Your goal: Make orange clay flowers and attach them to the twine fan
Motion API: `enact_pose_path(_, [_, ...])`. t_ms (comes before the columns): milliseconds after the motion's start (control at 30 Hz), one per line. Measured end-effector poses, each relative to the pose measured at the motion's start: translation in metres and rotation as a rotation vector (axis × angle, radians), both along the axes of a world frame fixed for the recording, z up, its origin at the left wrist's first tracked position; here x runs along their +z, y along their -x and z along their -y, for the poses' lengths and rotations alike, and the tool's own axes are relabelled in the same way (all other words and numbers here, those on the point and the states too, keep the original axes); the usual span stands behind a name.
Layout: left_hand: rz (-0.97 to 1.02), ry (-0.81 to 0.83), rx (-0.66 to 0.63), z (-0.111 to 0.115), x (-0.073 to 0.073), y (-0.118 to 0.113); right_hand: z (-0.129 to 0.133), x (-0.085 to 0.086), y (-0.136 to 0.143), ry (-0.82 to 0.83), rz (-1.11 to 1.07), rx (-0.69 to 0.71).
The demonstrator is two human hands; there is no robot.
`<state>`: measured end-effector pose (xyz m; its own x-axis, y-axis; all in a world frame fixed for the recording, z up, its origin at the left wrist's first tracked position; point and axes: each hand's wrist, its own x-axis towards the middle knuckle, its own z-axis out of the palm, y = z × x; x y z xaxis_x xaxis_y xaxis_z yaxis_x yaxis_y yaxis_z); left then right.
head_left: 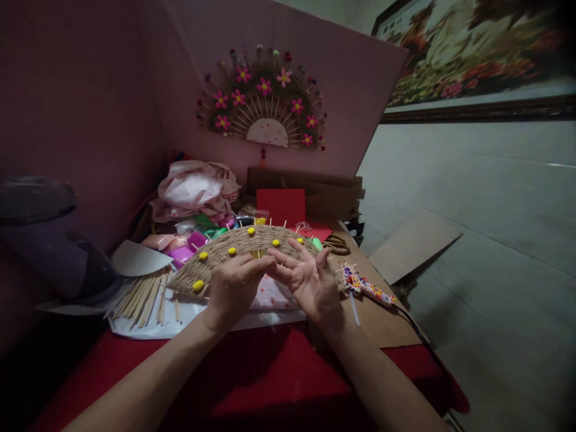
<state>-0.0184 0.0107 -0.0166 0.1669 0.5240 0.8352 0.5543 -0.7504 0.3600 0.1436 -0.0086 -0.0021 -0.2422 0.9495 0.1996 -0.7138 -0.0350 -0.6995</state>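
In front of me lies a half-round fan [219,263] covered in brown twine, with flat yellow discs [203,255] spaced along it and thin sticks poking out of its upper edge. Over its lower middle, my left hand [234,285] is closed, thumb and fingers pinched together; whatever may be between them is hidden. My right hand [314,287] is open, palm up with fingers spread, and its fingertips meet the left fingers. A small yellow patch shows just above the left fingertips, partly covered. Below the fan is pink dotted cloth [274,295].
Loose wooden sticks [143,300] lie left on white sheeting. Behind are bagged colourful clay [182,255], crumpled pink cloth [193,189] and red card [279,205]. Scissors [336,243] and a flower-patterned glue gun [366,287] with a cord lie right on cardboard. A finished fan [265,108] hangs behind.
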Motion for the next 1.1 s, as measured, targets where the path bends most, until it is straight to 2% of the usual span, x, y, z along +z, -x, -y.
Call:
enact_pose_path(100, [0.035,-0.067,0.012,0.0018,0.0007,-0.0005,0.0000,-0.0027,0.0024,-0.029,0.017,-0.014])
enact_pose_path(233, [-0.108,-0.055,0.005,0.0043,0.0033,-0.0029,-0.0011,-0.0049,0.0021,-0.042,0.029,-0.012])
enact_pose_path(400, [0.185,-0.029,-0.025,0.0009,0.0059,-0.0006,-0.0030,-0.0007,-0.0025,-0.003,-0.024,0.018])
enact_pose_path(467, [0.204,-0.038,-0.039,0.0006,0.0056,-0.0003,-0.0033,0.0013,-0.0033,0.000,-0.055,0.004])
enact_pose_path(667, [-0.070,-0.011,-0.013,0.0041,0.0029,-0.0030,-0.0032,0.0004,-0.0011,-0.035,-0.075,-0.076])
enact_pose_path(733, [-0.018,0.018,-0.032,0.0033,0.0028,-0.0023,-0.0035,-0.0006,-0.0007,-0.032,-0.078,-0.082])
enact_pose_path(833, [0.176,0.012,-0.067,0.0011,0.0023,-0.0005,-0.0039,-0.0006,-0.0013,-0.036,-0.083,-0.096])
enact_pose_path(900, [0.157,0.008,-0.071,0.0009,0.0018,-0.0005,-0.0040,0.0002,-0.0022,-0.052,-0.084,-0.110])
enact_pose_path(1000, [0.078,0.097,-0.086,0.0023,0.0024,-0.0023,-0.0044,0.0005,-0.0027,-0.078,-0.065,-0.119])
enact_pose_path(1100, [0.339,0.376,-0.175,0.0027,0.0071,-0.0038,-0.0052,-0.0032,-0.0013,-0.117,0.036,-0.202])
